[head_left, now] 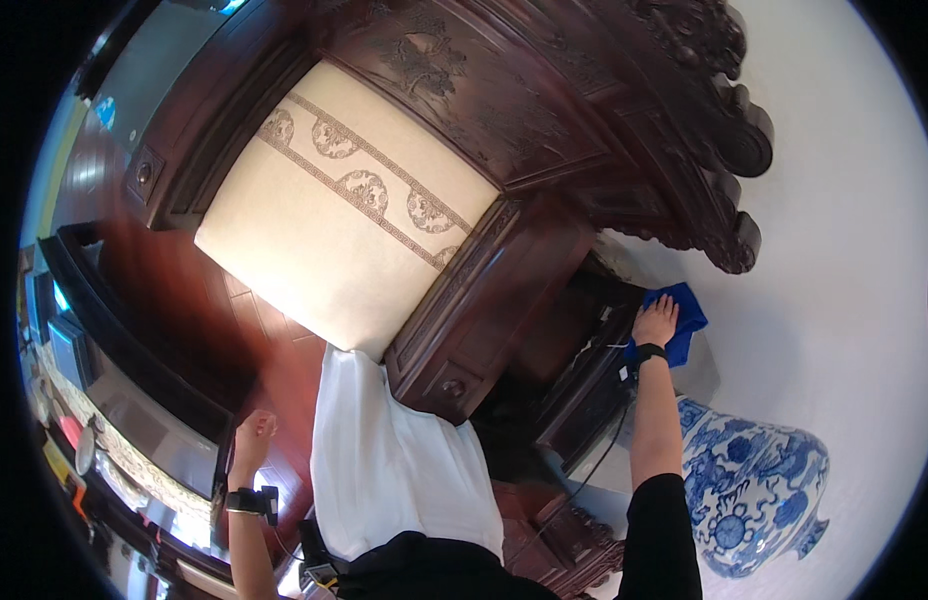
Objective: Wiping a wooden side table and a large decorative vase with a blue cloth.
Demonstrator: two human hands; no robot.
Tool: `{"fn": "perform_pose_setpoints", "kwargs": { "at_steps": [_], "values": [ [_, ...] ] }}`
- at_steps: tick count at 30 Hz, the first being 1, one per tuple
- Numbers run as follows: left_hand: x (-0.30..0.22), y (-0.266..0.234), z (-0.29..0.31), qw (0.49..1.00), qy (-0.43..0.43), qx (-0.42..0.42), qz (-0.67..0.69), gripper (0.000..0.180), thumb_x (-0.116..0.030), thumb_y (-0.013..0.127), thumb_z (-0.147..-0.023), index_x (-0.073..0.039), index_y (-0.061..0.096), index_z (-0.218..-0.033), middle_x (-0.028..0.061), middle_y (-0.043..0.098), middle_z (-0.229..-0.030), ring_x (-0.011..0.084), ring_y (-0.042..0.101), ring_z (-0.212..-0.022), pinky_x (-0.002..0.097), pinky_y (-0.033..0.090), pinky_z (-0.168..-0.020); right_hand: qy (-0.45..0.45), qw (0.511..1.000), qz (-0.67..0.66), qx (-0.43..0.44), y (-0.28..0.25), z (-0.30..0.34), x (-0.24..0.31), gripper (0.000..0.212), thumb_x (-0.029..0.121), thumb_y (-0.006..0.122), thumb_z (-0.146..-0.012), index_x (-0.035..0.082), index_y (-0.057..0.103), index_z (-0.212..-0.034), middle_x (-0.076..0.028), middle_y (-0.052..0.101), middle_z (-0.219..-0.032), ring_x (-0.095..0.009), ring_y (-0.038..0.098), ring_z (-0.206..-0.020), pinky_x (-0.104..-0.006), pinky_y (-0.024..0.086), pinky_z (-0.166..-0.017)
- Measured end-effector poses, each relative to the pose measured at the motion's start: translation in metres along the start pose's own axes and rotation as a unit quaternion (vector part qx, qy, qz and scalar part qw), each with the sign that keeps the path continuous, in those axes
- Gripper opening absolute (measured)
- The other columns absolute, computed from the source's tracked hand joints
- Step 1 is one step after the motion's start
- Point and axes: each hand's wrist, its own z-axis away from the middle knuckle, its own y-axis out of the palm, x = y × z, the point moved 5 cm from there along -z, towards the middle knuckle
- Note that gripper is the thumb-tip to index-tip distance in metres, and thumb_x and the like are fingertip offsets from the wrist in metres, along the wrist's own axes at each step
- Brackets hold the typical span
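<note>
A blue cloth (681, 325) lies flat on the top of a small dark side table (584, 370), close to that top's far edge where it meets the white wall (844, 250). The right hand (655, 322) rests palm-down on the cloth with fingers spread, pressing rather than clamping it; part of the cloth shows past the fingertips and along the hand's outer side. A black band circles that wrist and a thin cable runs back along the forearm.

Just right of the forearm stands 1 blue-and-white porcelain vase (749, 490), near the table's side, so room on that flank is tight. Left of the table rises the carved armrest of a dark wooden chair (544, 120), whose cream seat cushion (349, 205) has 2 patterned bands. The scrolled chair back overhangs the wall beyond the cloth.

The left hand (254, 428) is well apart, low at the person's left side, loosely curled and holding nothing, just beside the edge of a glossy dark low table (134, 400). A white cloth (394, 465) hangs in front of the body.
</note>
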Motion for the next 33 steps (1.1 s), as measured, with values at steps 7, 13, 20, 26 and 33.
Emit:
{"fn": "perform_pose_setpoints", "kwargs": {
  "at_steps": [7,13,20,26,33],
  "values": [
    [-0.003,0.002,-0.011,0.998,0.033,0.038,-0.045,0.019,-0.018,0.056,-0.089,0.000,0.061,-0.093,0.0126,0.066,-0.078,0.0212,0.065,-0.071,0.0316,0.050,-0.064,0.038,0.995,-0.083,0.033,0.032,0.013,0.026,0.057,0.032,0.047,-0.090,0.009,0.033,-0.141,-0.011,0.022,-0.151,-0.027,0.067,-0.086,-0.0388,0.054,-0.069],
    [-0.034,-0.005,-0.039,0.995,0.081,0.038,-0.052,0.019,-0.018,0.056,-0.089,0.000,0.061,-0.092,0.0103,0.065,-0.077,0.0177,0.063,-0.069,0.0292,0.050,-0.065,0.013,0.988,-0.078,-0.136,0.068,0.080,0.047,0.056,0.022,0.051,-0.085,0.005,0.039,-0.137,-0.014,0.022,-0.150,-0.029,0.066,-0.084,-0.0380,0.054,-0.069],
    [-0.073,-0.019,-0.055,0.986,0.142,0.050,-0.064,0.020,-0.019,0.055,-0.091,0.000,0.061,-0.093,0.0093,0.065,-0.075,0.0166,0.064,-0.069,0.0289,0.050,-0.064,-0.012,0.986,-0.145,-0.077,0.089,0.201,0.074,0.059,0.006,0.045,-0.084,0.003,0.030,-0.141,-0.011,0.013,-0.153,-0.024,0.066,-0.085,-0.0341,0.054,-0.064],
    [-0.084,-0.033,-0.059,0.979,0.173,0.070,-0.084,0.022,-0.020,0.054,-0.091,0.001,0.061,-0.093,0.0097,0.066,-0.077,0.0173,0.064,-0.069,0.0283,0.050,-0.063,-0.028,0.991,-0.121,0.059,0.077,0.276,0.097,0.061,0.021,0.051,-0.085,0.007,0.032,-0.141,-0.010,0.014,-0.153,-0.023,0.066,-0.081,-0.0333,0.053,-0.066],
    [-0.110,-0.031,-0.069,0.966,0.207,0.093,-0.125,0.021,-0.019,0.054,-0.090,0.000,0.063,-0.095,0.0115,0.067,-0.078,0.0189,0.065,-0.070,0.0303,0.051,-0.065,-0.038,0.945,-0.306,0.106,0.078,0.330,0.103,0.051,0.026,0.055,-0.083,0.004,0.047,-0.129,-0.015,0.065,-0.103,-0.024,0.065,-0.068,-0.0374,0.051,-0.061]
  ]
}}
